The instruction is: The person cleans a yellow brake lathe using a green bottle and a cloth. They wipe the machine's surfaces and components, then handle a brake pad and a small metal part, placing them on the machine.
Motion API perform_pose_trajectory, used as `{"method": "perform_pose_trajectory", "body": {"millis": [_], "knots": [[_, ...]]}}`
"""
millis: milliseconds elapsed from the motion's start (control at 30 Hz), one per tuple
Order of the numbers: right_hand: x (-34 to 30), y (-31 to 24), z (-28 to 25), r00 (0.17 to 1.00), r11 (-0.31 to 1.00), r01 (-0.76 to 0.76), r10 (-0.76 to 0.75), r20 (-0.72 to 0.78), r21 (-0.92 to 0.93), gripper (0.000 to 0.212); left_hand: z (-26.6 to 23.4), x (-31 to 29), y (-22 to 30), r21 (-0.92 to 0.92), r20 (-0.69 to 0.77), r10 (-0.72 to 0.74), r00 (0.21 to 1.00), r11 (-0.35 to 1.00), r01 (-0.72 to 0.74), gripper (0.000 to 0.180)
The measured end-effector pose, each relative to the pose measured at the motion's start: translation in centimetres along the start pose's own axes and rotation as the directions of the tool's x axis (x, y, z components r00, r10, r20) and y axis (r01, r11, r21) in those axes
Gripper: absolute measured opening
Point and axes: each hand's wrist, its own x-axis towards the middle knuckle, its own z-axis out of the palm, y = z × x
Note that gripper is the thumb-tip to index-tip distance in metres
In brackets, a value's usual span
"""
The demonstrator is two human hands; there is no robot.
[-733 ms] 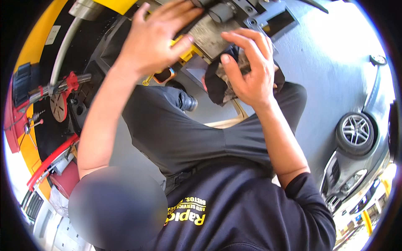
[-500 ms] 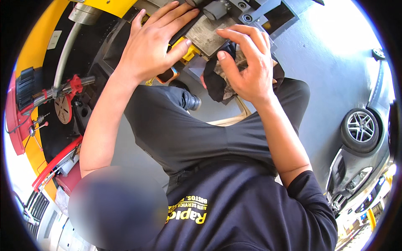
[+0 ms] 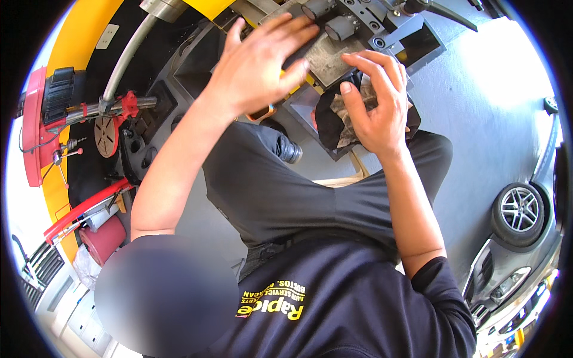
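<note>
My left hand (image 3: pixel 256 68) is over the left side of a grey metal machine (image 3: pixel 373 27), fingers spread and thumb held apart. It grips nothing that I can see; whether its fingertips touch the machine is unclear. A flat worn metal plate (image 3: pixel 334 58) lies between my two hands, with dark round knobs (image 3: pixel 342 28) just beyond it. At the plate's right edge my right hand (image 3: pixel 382 110) is loosely curved, index fingertip close to the plate, thumb apart, nothing visible in its grasp. Below that hand, a crumpled dark and beige cloth (image 3: pixel 341 122) sits in a grey tray.
A black lever (image 3: pixel 444 15) sticks out at the machine's far right. My dark trousers (image 3: pixel 286 185) and a boot (image 3: pixel 287 149) are beneath. A red drill press (image 3: pixel 36 128) stands at left, with a maroon cylinder (image 3: pixel 104 238) nearby. A car wheel (image 3: pixel 518 215) is at right.
The whole view has shifted, so the machine and both hands appear farther right and slightly lower. My left hand now covers more of the dark bar beside the plate. The right hand keeps its pose.
</note>
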Motion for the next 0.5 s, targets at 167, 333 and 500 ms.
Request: {"method": "perform_pose_trajectory", "body": {"millis": [167,333,500], "knots": [[0.0,0.3,-0.4,1.0,1.0,-0.01,0.01,-0.015,-0.016,0.037,0.0,1.5,1.6,-0.012,0.096,-0.069,0.993,0.997,0.07,0.064],[-0.3,0.1,0.0,0.999,0.999,0.03,-0.03,-0.026,0.011,0.036,-0.7,2.1,0.5,0.016,0.113,-0.166,0.98,0.986,0.165,0.067],[-0.3,0.3,-0.2,0.999,1.0,0.012,-0.011,-0.032,0.015,0.036,-1.8,2.2,0.3,0.047,0.196,-0.183,0.963,0.983,0.178,0.066]]}}
